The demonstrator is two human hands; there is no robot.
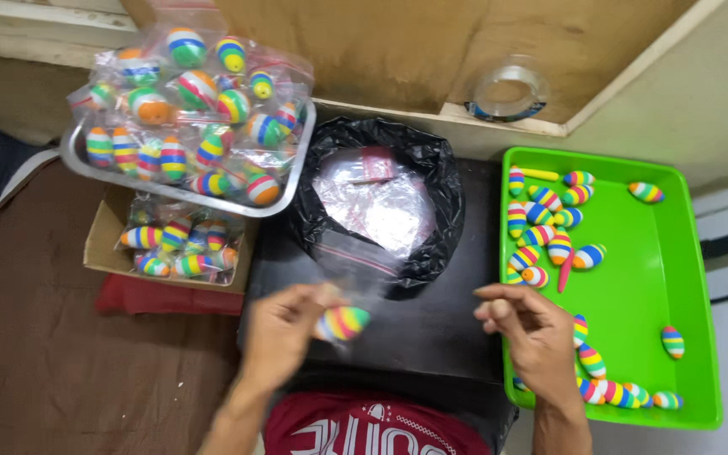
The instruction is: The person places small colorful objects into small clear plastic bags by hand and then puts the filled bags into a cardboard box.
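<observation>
Holding a rainbow-striped toy [343, 323] inside a small clear bag [349, 282], the left hand [284, 333] has its fingers curled shut around the bag's lower part, just above the near edge of the dark worktop [431, 324]. The right hand [528, 333] hovers close by to the right, fingers loosely bent with the tips drawn together; it seems to grip nothing. It hangs over the left rim of a green tray [676, 253] at the worktop's right edge.

The green tray holds loose striped toys [549, 223], clustered along its left side and near edge, with a few scattered to the right. A black bag [431, 168] sits open at the middle of the far edge, with clear plastic bags with red strips [372, 202] inside. At the far left corner a metal tray [292, 181] is piled with bagged striped toys [191, 109]. Beneath it, a cardboard box [103, 244] holds more bagged toys, resting on something red. A roll of clear tape [507, 88] lies on the wooden board beyond.
</observation>
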